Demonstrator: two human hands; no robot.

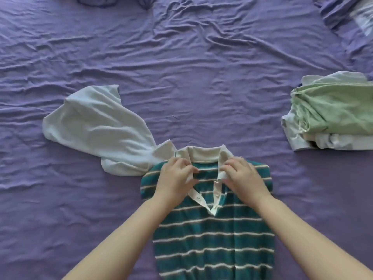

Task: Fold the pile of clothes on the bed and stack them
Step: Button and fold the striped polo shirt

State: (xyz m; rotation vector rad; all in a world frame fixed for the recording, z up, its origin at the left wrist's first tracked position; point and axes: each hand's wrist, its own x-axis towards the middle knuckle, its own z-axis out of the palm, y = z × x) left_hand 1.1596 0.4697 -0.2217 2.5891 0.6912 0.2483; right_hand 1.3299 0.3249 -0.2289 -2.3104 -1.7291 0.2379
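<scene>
Far left, at about nine o'clock from the frame's centre: one pale blue garment (96, 128), loose and unfolded, spread on the wrinkled purple bedsheet (181, 77), its lower corner touching the collar of the shirt beside it.

Centre, at six o'clock: one teal polo shirt (212, 235) with white stripes, lying face up, sides tucked under, white collar (203, 155) at twelve o'clock from the placket. One open placket, two buttons visible on its right strip.

Two bare hands on that shirt. Left hand (173, 178), at ten o'clock from the placket's point, fingers curled, pinching the left collar flap and placket edge. Right hand (242, 176), at two o'clock from it, fingers curled, pinching the right collar flap. Both forearms running down to the lower edge.

Far right, at three o'clock: one stack of folded clothes (333, 112), a green piece on top, pale pieces beneath; exact count in the stack unclear.

Top right, at one o'clock: bunched purple bedding (343, 15).
</scene>
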